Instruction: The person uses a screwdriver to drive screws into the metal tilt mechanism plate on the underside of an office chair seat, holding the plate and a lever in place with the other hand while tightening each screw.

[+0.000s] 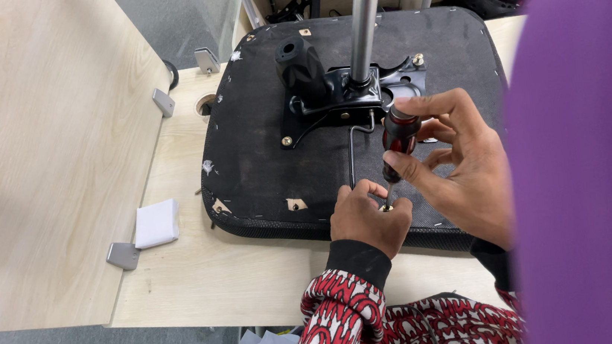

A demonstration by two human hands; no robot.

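Observation:
An upturned black office-chair seat (267, 153) lies on a pale wooden table. A black metal mechanism plate (343, 93) with a silver gas cylinder (363, 35) and a black knob lever (300, 68) is bolted to its middle. My right hand (463, 172) grips a red-and-black screwdriver (398, 137), held upright with its tip down at the seat's near edge. My left hand (366, 218) is closed around the screwdriver's tip and a small brass screw (386, 207) there. Both sleeves are red, white and black patterned.
A light wooden panel (34, 146) with grey metal brackets (123, 255) stands at the left. A small white block (157, 222) lies beside the seat. A purple shape (588, 145) fills the right side of the view. Black chair parts (301, 0) lie behind the seat.

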